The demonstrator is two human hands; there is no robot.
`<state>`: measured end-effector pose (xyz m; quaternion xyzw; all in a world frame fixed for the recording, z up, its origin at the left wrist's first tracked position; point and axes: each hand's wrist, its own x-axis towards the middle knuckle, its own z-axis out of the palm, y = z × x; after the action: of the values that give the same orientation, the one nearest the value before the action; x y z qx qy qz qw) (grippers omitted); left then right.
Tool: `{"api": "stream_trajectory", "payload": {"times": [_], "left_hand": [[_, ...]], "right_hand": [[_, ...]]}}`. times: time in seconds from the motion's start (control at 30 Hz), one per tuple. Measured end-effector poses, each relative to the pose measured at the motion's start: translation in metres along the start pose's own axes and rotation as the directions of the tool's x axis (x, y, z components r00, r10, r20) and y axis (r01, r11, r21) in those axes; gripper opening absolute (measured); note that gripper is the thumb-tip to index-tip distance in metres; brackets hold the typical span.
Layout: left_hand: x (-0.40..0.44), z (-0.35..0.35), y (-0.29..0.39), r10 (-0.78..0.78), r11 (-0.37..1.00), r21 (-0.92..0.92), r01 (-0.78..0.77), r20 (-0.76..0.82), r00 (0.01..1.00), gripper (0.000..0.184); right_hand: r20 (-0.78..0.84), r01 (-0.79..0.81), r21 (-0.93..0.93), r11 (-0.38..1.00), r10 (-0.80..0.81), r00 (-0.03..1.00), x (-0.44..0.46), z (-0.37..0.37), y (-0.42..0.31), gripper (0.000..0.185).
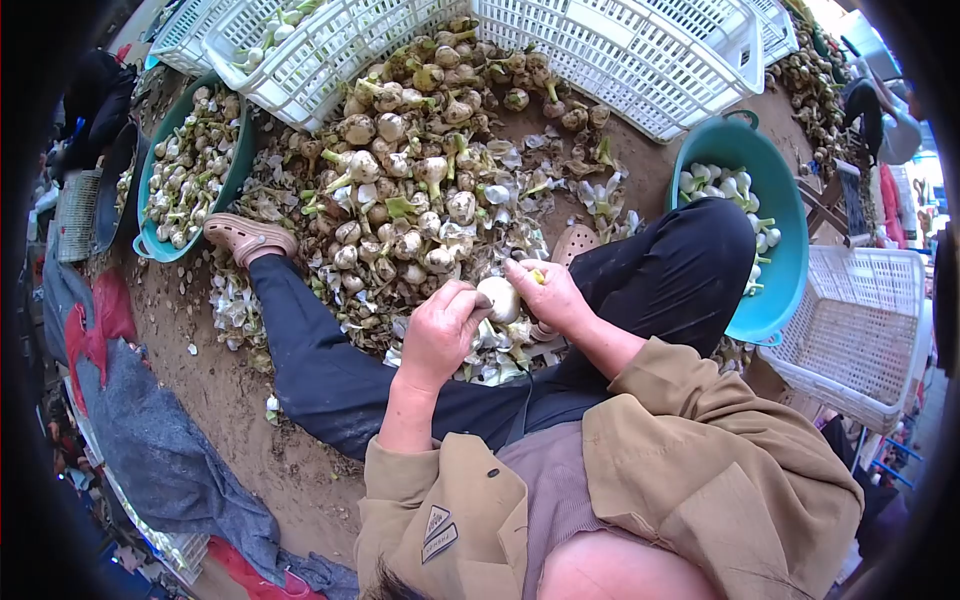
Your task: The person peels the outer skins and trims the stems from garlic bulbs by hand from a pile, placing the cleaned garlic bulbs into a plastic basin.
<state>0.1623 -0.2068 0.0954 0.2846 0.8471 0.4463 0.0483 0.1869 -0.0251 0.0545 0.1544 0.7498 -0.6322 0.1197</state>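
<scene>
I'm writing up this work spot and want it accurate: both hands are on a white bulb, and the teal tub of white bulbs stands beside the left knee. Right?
Not quite: the head view shows the teal tub of white bulbs beside the right knee. Both hands are indeed on a white bulb.

No text can be read with certainty. Toward six o'clock, on the tan jacket [720, 470], a triangular patch [437, 520] and a rectangular patch [440, 541] carry lettering too small and blurred to make out.
</scene>
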Motion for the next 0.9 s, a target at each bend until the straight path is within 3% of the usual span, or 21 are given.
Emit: {"api": "stream_trajectory", "payload": {"times": [0.03, 0.1, 0.13, 0.23, 0.33, 0.4, 0.43, 0.47, 0.53, 0.57, 0.6, 0.63, 0.67, 0.7, 0.73, 0.77, 0.8, 0.87, 0.9], "left_hand": [[-0.001, 0.000, -0.003, -0.002, 1.000, 0.027, 0.001, 0.048, 0.999, 0.012], [-0.006, -0.001, -0.006, -0.037, 0.990, 0.142, 0.020, 0.116, 0.993, 0.012], [-0.012, -0.001, -0.009, -0.071, 0.975, 0.218, 0.040, 0.140, 0.988, 0.013], [-0.027, 0.003, -0.024, -0.314, 0.907, 0.327, 0.267, 0.100, 0.944, 0.013], [-0.025, 0.007, -0.015, -0.342, 0.914, 0.222, 0.339, -0.028, 0.939, 0.036], [-0.010, 0.016, 0.010, -0.325, 0.930, 0.135, 0.342, -0.134, 0.936, 0.051], [-0.002, 0.020, 0.022, -0.264, 0.938, 0.197, 0.285, -0.124, 0.956, 0.049], [0.003, 0.031, 0.023, -0.220, 0.930, 0.262, 0.258, -0.166, 0.961, 0.042], [0.012, 0.039, 0.013, -0.153, 0.942, 0.254, 0.220, -0.257, 0.954, 0.032], [0.015, 0.042, 0.004, -0.136, 0.953, 0.225, 0.204, -0.284, 0.949, 0.030], [0.015, 0.041, -0.012, -0.302, 0.938, 0.093, 0.334, -0.253, 0.919, 0.027], [0.013, 0.045, -0.041, -0.374, 0.912, 0.041, 0.407, -0.323, 0.870, 0.027], [0.012, 0.039, -0.063, -0.548, 0.821, 0.036, 0.570, -0.233, 0.803, 0.021], [0.006, 0.039, -0.088, -0.547, 0.773, 0.185, 0.606, -0.288, 0.786, 0.028], [0.008, 0.038, -0.099, -0.640, 0.642, 0.280, 0.714, -0.317, 0.700, 0.042], [0.010, 0.034, -0.112, -0.646, 0.619, 0.358, 0.699, -0.274, 0.713, 0.046], [0.008, 0.041, -0.138, -0.531, 0.661, 0.460, 0.593, -0.272, 0.803, 0.048], [0.013, 0.046, -0.168, -0.366, 0.674, 0.680, 0.288, -0.031, 0.930, 0.053], [0.015, 0.052, -0.181, -0.364, 0.625, 0.735, 0.261, -0.021, 0.931, 0.056]], "right_hand": [[0.011, -0.044, 0.046, 0.998, 0.043, 0.999, 0.000, 0.001, 0.005, 0.042], [0.043, -0.240, 0.338, 0.910, 0.240, 0.970, 0.003, 0.004, 0.012, 0.045], [0.051, -0.239, 0.510, 0.826, 0.248, 0.967, 0.007, 0.006, 0.014, 0.046], [0.006, -0.237, 0.660, 0.713, 0.311, 0.950, 0.006, -0.001, 0.002, 0.044], [-0.009, -0.230, 0.667, 0.709, 0.317, 0.949, 0.000, 0.000, -0.012, 0.044], [-0.034, -0.153, 0.484, 0.862, 0.193, 0.981, 0.006, 0.000, 0.013, 0.043], [-0.032, -0.134, 0.377, 0.917, 0.157, 0.987, 0.007, -0.001, 0.014, 0.043], [-0.034, -0.097, 0.401, 0.911, 0.121, 0.992, 0.007, 0.001, 0.016, 0.041], [-0.073, -0.136, 0.508, 0.850, 0.200, 0.977, -0.002, -0.008, -0.011, 0.038], [-0.169, -0.042, 0.666, 0.745, 0.206, 0.964, -0.002, -0.011, -0.011, 0.038], [-0.122, -0.055, 0.779, 0.625, 0.237, 0.964, -0.012, -0.029, -0.031, 0.041], [-0.210, 0.075, 0.872, 0.483, 0.231, 0.950, -0.016, -0.045, -0.045, 0.048], [-0.297, 0.227, 0.929, 0.293, 0.224, 0.928, -0.027, -0.062, -0.084, 0.049], [-0.220, 0.216, 0.968, -0.125, -0.020, 0.975, -0.027, -0.095, -0.075, 0.053], [-0.291, 0.221, 0.915, -0.336, -0.171, 0.941, -0.029, -0.124, -0.076, 0.055], [-0.415, 0.319, 0.858, -0.402, -0.179, 0.892, -0.030, -0.148, -0.077, 0.053], [-0.452, 0.333, 0.829, -0.448, -0.187, 0.872, -0.036, -0.162, -0.085, 0.049], [-0.468, 0.360, 0.866, -0.347, -0.309, 0.828, -0.042, -0.164, -0.096, 0.043], [-0.452, 0.408, 0.891, -0.199, -0.312, 0.836, -0.045, -0.151, -0.102, 0.038]]}}
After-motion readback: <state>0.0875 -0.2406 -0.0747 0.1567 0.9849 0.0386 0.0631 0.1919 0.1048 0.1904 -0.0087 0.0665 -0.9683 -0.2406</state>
